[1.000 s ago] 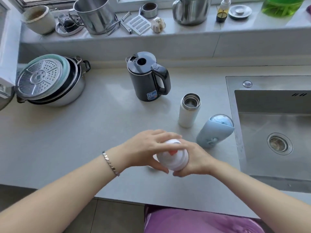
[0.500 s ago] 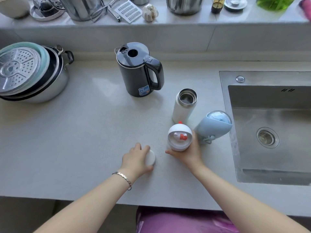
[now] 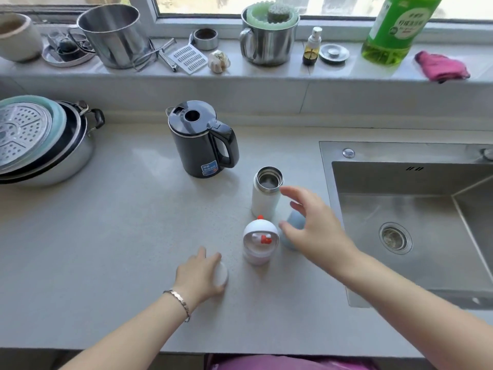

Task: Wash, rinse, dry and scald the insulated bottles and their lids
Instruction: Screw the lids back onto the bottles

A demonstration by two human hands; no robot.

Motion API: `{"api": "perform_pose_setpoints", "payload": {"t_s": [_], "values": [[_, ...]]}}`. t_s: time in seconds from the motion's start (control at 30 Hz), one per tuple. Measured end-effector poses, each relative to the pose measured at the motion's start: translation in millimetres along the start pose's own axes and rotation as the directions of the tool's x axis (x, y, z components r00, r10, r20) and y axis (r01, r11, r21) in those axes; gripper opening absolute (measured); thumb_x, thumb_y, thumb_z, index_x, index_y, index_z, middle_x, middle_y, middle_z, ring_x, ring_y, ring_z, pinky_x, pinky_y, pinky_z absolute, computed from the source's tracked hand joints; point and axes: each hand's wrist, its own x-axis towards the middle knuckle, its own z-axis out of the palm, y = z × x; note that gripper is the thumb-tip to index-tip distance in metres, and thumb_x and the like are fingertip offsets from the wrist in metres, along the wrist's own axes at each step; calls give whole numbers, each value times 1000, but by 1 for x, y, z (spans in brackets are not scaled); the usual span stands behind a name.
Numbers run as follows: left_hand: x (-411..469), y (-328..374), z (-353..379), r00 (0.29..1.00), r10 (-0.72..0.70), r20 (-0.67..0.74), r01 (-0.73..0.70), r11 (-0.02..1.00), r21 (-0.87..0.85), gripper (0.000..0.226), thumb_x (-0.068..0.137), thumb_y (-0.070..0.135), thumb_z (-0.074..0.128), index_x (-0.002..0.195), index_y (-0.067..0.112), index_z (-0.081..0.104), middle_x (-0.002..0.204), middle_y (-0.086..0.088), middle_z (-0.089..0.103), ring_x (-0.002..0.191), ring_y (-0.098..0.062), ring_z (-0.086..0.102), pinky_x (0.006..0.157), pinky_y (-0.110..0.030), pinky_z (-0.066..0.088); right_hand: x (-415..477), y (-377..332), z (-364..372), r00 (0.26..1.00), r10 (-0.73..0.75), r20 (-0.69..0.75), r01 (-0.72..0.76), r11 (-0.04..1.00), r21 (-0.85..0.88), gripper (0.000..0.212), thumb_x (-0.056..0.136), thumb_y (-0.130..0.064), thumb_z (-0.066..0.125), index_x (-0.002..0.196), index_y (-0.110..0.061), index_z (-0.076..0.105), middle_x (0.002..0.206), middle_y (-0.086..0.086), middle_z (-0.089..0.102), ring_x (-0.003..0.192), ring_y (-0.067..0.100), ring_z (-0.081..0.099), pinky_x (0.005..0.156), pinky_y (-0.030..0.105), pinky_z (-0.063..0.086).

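A small round white bottle point(image 3: 260, 243) with a red-and-white figure on top stands on the grey counter point(image 3: 128, 236). Behind it an open white insulated bottle point(image 3: 266, 194) stands upright, its steel mouth showing. A pale blue bottle point(image 3: 294, 225) lies beside them, mostly hidden by my right hand point(image 3: 317, 231). That hand hovers open above the blue bottle, fingers spread, holding nothing. My left hand point(image 3: 198, 276) rests on the counter and curls round a white lid point(image 3: 221, 275).
A black electric kettle point(image 3: 202, 140) stands behind the bottles. The steel sink point(image 3: 410, 222) is at the right. Stacked pots with a steamer plate point(image 3: 40, 140) sit at the left. The windowsill holds steel cups, a green detergent bottle point(image 3: 394, 28) and a pink cloth point(image 3: 441, 66).
Both hands held the round white bottle a second ago. My left hand took the lid down to the counter; my right hand let go of the bottle and moved right over the blue bottle.
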Motion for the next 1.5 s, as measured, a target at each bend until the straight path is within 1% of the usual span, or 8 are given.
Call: {"api": "perform_pose_setpoints", "payload": {"t_s": [0.1, 0.23, 0.4, 0.6, 0.73, 1.0, 1.2, 1.5], "values": [[-1, 3, 4, 999, -25, -43, 23, 999, -42, 51, 81, 48, 55, 125, 24, 43, 118, -4, 42, 107, -25, 52, 78, -32, 44, 38, 2, -25, 997, -75, -24, 71, 990, -122, 48, 80, -2, 63, 126, -11, 52, 124, 1, 54, 113, 14, 50, 97, 15, 34], [0, -1, -8, 989, -102, -108, 76, 973, -218, 54, 77, 46, 61, 124, 24, 47, 115, -3, 45, 106, -25, 52, 78, -30, 43, 85, 27, -41, 990, 49, 129, -11, 960, -280, 54, 79, -9, 68, 129, -12, 49, 131, 4, 53, 123, 17, 47, 102, 24, 35], [-3, 0, -73, 928, -252, -274, 94, 871, -482, 55, 76, 46, 65, 125, 30, 46, 115, 3, 47, 103, -23, 56, 77, -28, 42, 134, 55, -32, 907, 115, 404, 3, 960, -281, 89, 65, -16, 83, 139, -18, 33, 139, 1, 44, 129, 13, 39, 108, 32, 33], [-3, 15, -146, 873, -254, -416, -69, 780, -622, 59, 77, 43, 66, 130, 35, 42, 110, 11, 43, 99, -16, 55, 86, -34, 47, 158, 66, -10, 791, 15, 611, 129, 973, -190, 89, 56, -10, 88, 131, -27, 42, 118, -14, 53, 108, 2, 48, 86, 6, 37], [2, 28, -165, 873, -214, -438, -120, 777, -618, 53, 74, 42, 68, 121, 37, 42, 100, 17, 43, 90, -16, 56, 82, -36, 50, 161, 74, -5, 824, -85, 561, 196, 970, -142, 64, 55, -15, 88, 111, -20, 57, 106, -5, 64, 102, 14, 58, 89, 29, 46], [5, 51, -201, 847, -26, -532, -322, 771, -550, 46, 70, 40, 73, 110, 44, 50, 96, 18, 49, 82, 2, 52, 71, -17, 43, 141, 45, -23, 948, -127, 292, 130, 992, 9, 48, 48, -19, 86, 80, -36, 54, 75, -19, 57, 69, -5, 52, 63, 12, 40], [-12, 74, -223, 773, 98, -626, -460, 767, -448, 56, 60, 53, 68, 113, 42, 54, 100, 15, 51, 83, 0, 51, 75, -22, 45, 108, 6, -40, 991, -133, 17, 129, 979, 158, 58, 52, -12, 83, 92, -41, 53, 98, -4, 55, 83, 8, 56, 69, 21, 48], [-35, 86, -238, 710, 70, -701, -308, 926, -220, 72, 57, 73, 62, 111, 25, 58, 92, 4, 50, 78, -16, 51, 66, -24, 35, 81, -20, -29, 987, -104, -120, 117, 987, 112, 44, 51, -23, 79, 79, -41, 50, 87, -6, 49, 73, 10, 53, 65, 28, 49]]}}
